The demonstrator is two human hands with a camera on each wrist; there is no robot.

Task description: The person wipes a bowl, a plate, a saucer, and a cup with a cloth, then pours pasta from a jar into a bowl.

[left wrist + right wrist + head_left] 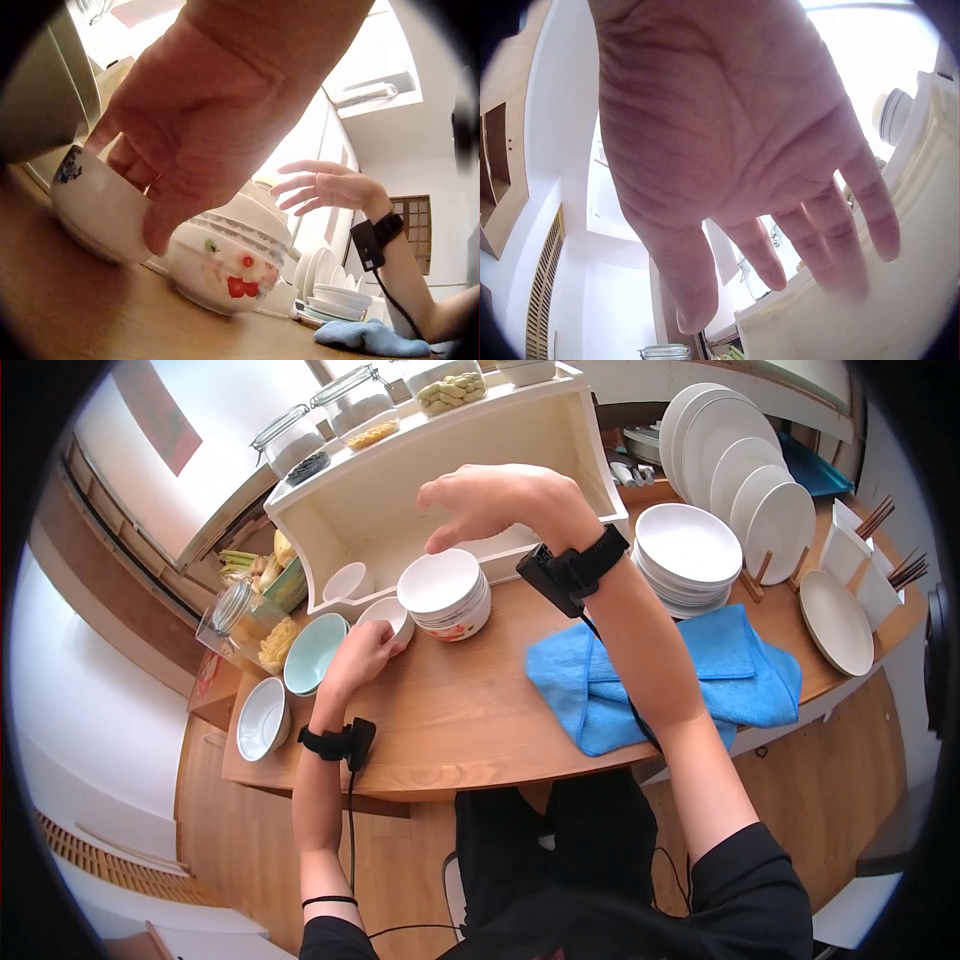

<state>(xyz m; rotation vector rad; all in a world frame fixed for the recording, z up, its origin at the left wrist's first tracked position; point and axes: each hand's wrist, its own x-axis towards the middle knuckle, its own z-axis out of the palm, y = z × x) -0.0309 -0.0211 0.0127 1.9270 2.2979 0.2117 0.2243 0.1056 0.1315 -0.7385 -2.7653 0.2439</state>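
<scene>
My left hand (362, 653) grips a small white bowl (392, 616) by its rim, thumb on the near side. In the left wrist view this bowl (105, 214) has a dark blue flower print and sits low at the tabletop. Just right of it stands a stack of white bowls (440, 585) with red flowers on the side. Above and behind that stack my right hand (505, 498) hovers with spread, relaxed fingers and nothing in it. The right wrist view shows its bare palm (727, 142).
Light green bowls (316, 652) and a white bowl (263, 720) stand on the left. Another small bowl (348, 582) is by the cream shelf (480, 455), which carries glass jars. At right are a blue cloth (660, 680), stacked white dishes (688, 545) and upright plates (720, 445).
</scene>
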